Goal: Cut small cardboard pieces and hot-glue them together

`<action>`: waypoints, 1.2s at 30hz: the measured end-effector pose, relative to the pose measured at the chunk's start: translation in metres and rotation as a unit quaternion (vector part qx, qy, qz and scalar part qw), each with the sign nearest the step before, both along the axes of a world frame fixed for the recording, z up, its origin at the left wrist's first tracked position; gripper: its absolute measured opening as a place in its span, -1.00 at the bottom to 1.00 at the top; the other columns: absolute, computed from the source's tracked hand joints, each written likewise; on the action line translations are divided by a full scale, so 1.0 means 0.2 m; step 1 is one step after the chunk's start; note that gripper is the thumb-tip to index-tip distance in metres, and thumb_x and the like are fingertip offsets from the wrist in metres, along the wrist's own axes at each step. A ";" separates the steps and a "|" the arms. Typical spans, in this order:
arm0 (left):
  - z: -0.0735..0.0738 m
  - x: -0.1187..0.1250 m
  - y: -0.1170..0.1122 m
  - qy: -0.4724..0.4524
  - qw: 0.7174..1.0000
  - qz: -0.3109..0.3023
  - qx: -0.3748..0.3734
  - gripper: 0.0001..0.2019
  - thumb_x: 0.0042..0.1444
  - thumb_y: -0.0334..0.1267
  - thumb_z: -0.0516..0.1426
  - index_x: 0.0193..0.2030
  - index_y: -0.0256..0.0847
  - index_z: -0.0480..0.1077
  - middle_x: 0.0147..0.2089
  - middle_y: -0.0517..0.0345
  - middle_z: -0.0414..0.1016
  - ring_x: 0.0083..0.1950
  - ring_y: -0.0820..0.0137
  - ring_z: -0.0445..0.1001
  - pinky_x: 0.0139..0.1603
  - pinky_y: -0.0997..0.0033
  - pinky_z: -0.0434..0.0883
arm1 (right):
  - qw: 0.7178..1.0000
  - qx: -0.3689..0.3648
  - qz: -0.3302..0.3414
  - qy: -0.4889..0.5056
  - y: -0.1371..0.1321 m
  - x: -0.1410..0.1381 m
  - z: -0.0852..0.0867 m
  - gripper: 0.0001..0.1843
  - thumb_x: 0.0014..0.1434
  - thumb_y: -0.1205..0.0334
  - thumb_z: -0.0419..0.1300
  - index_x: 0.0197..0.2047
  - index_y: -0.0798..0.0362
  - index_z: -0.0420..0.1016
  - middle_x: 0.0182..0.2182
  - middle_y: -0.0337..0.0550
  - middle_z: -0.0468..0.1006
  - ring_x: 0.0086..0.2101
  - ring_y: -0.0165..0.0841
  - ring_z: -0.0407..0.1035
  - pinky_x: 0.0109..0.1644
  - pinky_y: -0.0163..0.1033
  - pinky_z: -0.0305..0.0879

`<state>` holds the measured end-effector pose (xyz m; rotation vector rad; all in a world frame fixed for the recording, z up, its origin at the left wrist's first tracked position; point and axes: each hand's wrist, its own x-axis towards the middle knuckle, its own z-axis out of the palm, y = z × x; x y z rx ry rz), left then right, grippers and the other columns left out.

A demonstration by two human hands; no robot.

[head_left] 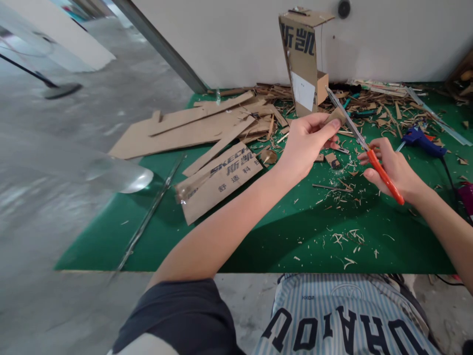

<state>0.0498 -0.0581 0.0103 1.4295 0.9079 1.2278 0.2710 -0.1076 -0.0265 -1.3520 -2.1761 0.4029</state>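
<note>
My left hand (308, 140) pinches a small cardboard piece (335, 116) between thumb and fingers, above the green mat (258, 231). My right hand (391, 167) grips orange-handled scissors (384, 177). Their blades (345, 116) point up and left and meet the edge of the cardboard piece. Both hands hover over cardboard shavings (343, 190) scattered on the mat.
A tall cardboard structure (301, 59) stands at the back by the white wall. Flat cardboard sheets (185, 128) and a printed piece (221, 180) lie to the left. A blue glue gun (423, 140) lies at right among scraps. A long metal ruler (151, 212) lies near the mat's left edge.
</note>
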 end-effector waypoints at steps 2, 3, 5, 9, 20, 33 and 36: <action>0.00 0.00 0.00 -0.003 1.000 -0.010 -0.007 -0.86 0.22 -0.26 0.26 -0.36 -0.21 0.49 -0.47 0.24 0.37 -0.39 0.52 0.46 -0.31 0.50 0.54 | 1.000 -0.015 0.003 0.012 0.00 0.00 0.00 -0.26 0.18 -0.45 0.10 0.14 -0.04 0.18 -0.30 -0.06 0.59 -0.33 -0.15 0.51 -0.30 -0.07 0.42; 0.01 0.00 0.00 -0.005 1.000 -0.015 -0.011 -0.86 0.23 -0.26 0.25 -0.35 -0.22 0.49 -0.48 0.24 0.37 -0.39 0.52 0.46 -0.30 0.51 0.54 | 1.000 -0.024 0.003 0.016 0.00 0.00 0.00 -0.27 0.18 -0.45 0.10 0.12 -0.04 0.17 -0.29 -0.05 0.59 -0.32 -0.14 0.52 -0.29 -0.06 0.42; 0.01 0.00 0.00 -0.006 1.000 -0.022 -0.017 -0.86 0.23 -0.28 0.25 -0.36 -0.22 0.48 -0.48 0.24 0.37 -0.38 0.51 0.46 -0.28 0.50 0.53 | 0.999 -0.034 -0.004 0.017 0.00 -0.01 0.00 -0.29 0.18 -0.45 0.10 0.08 -0.03 0.16 -0.28 -0.04 0.59 -0.30 -0.12 0.52 -0.28 -0.04 0.42; 0.02 -0.01 0.00 -0.004 1.000 -0.024 -0.014 -0.82 0.25 -0.32 0.23 -0.41 -0.22 0.46 -0.49 0.24 0.36 -0.40 0.51 0.44 -0.29 0.47 0.51 | 0.999 -0.033 -0.018 0.003 0.01 -0.01 0.00 -0.31 0.19 -0.45 0.09 0.04 -0.02 0.15 -0.26 0.00 0.61 -0.30 -0.10 0.53 -0.28 -0.03 0.41; 0.02 -0.01 0.01 0.021 1.000 -0.002 -0.011 -0.73 0.21 -0.36 0.25 -0.51 -0.21 0.37 -0.52 0.27 0.28 -0.48 0.55 0.38 -0.40 0.50 0.42 | 0.995 0.016 -0.057 -0.082 0.02 -0.02 -0.01 -0.23 0.19 -0.57 -0.08 0.00 0.00 0.21 -0.42 -0.01 0.62 -0.54 -0.11 0.46 -0.48 -0.10 0.23; 0.00 -0.03 0.04 0.026 1.000 -0.006 -0.016 -0.91 0.18 -0.33 0.27 -0.35 -0.19 0.47 -0.42 0.21 0.39 -0.37 0.51 0.44 -0.39 0.52 0.41 | 0.996 0.022 -0.092 0.004 0.01 -0.02 -0.03 -0.33 0.16 -0.43 0.15 0.00 -0.03 0.22 -0.32 0.01 0.67 -0.39 -0.08 0.56 -0.40 -0.07 0.36; 0.00 -0.04 0.06 0.016 1.000 -0.007 -0.012 -0.93 0.21 -0.32 0.24 -0.32 -0.18 0.47 -0.40 0.20 0.42 -0.33 0.48 0.50 -0.38 0.52 0.44 | 0.998 0.002 -0.041 0.039 0.02 0.01 -0.01 -0.32 0.19 -0.39 0.14 0.07 -0.02 0.16 -0.19 0.07 0.66 -0.36 -0.11 0.56 -0.36 -0.07 0.38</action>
